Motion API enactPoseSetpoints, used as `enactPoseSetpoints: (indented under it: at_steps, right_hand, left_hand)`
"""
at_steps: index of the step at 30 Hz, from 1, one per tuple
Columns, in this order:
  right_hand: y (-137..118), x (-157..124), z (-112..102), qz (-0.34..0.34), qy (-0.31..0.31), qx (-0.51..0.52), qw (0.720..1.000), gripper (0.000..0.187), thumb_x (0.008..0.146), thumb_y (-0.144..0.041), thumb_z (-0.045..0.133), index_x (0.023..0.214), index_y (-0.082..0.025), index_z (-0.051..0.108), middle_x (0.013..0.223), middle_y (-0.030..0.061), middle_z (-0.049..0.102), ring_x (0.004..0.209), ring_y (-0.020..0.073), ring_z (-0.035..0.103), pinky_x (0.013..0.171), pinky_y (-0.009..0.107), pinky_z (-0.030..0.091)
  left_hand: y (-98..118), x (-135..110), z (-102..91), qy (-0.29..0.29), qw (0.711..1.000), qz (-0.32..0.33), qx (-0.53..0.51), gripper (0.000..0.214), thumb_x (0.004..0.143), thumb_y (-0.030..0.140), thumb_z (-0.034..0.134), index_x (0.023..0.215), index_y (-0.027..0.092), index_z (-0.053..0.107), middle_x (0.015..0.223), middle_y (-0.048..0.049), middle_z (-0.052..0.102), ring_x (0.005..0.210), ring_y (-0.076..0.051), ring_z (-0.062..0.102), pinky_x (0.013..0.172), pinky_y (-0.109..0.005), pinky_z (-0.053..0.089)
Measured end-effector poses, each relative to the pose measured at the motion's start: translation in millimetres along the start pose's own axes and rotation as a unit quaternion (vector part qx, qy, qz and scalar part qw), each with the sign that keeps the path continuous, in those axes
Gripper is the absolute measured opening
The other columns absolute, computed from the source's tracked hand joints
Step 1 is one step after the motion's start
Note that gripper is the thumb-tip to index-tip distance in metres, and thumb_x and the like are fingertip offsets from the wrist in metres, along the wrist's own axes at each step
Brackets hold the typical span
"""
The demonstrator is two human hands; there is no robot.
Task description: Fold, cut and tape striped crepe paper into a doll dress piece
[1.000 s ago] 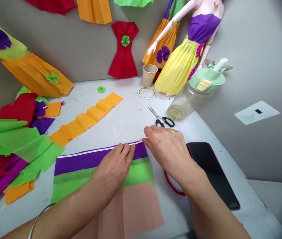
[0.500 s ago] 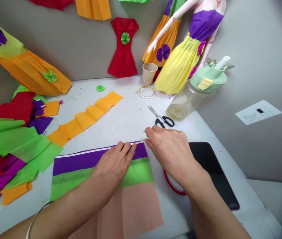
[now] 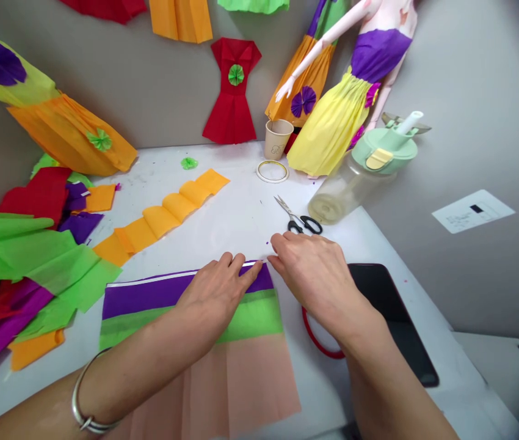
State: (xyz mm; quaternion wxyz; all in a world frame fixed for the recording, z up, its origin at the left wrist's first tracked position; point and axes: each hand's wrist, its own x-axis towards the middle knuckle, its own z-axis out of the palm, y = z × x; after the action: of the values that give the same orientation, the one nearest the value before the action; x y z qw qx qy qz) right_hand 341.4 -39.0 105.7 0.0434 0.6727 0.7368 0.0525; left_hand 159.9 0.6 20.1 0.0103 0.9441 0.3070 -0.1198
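A layered crepe paper sheet [image 3: 259,373] lies before me, with purple, green and peach bands. Along its purple top edge runs a narrow white tape strip [image 3: 159,279]. My left hand [image 3: 216,290] rests flat on the purple band, its index finger stretched to the strip near the right corner. Just past that corner, my right hand [image 3: 314,269] is closed in a pinch, where the strip's end meets the thumb; what sits between the fingers is hidden. Black-handled scissors [image 3: 295,221] lie partly open beyond my right hand. Under my right wrist shows a red-handled item [image 3: 317,342], mostly covered.
A black phone [image 3: 392,318] lies on the right. Behind are a water bottle [image 3: 355,177], a tape roll [image 3: 272,172], a paper cup [image 3: 278,139] and a doll in a yellow skirt [image 3: 323,128]. An orange paper strip [image 3: 163,217] and piled green crepe paper [image 3: 25,256] lie left.
The view has shifted slightly. My left index finger reaches a little farther right along the strip, close to my right thumb. My right hand stays pinched at the corner.
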Motion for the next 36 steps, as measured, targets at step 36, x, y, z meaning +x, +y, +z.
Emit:
enactPoseSetpoints:
  at_steps: [36]
  right_hand:
    - [-20,-1,-9,-0.117,0.133,0.083,0.981,0.019,0.094,-0.009,0.049,0.105,-0.016,0.063,0.107,0.0106,0.062,0.097,0.0222,0.054,0.084,0.033,0.037]
  left_hand:
    - [-1,17,-26.5,0.240,0.703,-0.034,-0.668,0.028,0.080,0.019,0.058,0.107,0.020,0.063,0.095,-0.0018,0.069,0.084,-0.017,0.065,0.079,-0.030,0.053]
